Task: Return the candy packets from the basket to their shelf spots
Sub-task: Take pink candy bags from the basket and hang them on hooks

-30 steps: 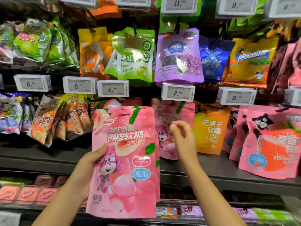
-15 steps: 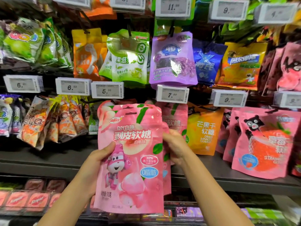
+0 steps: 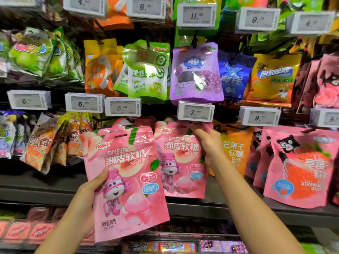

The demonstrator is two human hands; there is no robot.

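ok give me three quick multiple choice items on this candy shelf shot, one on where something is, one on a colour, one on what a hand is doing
1. The 7.00 price tag sits
A. just above the right hand
B. below the left hand
C. far left

2. The 4D packet hanging above that tag is
A. orange
B. purple
C. green

3. The left hand
A. hangs empty
B. presses a tag
C. holds the front peach packet

Key: 1 A, the right hand reaches up directly under the tag; 2 B, its pouch is purple; 3 C, the thumb lies across the packet's front.
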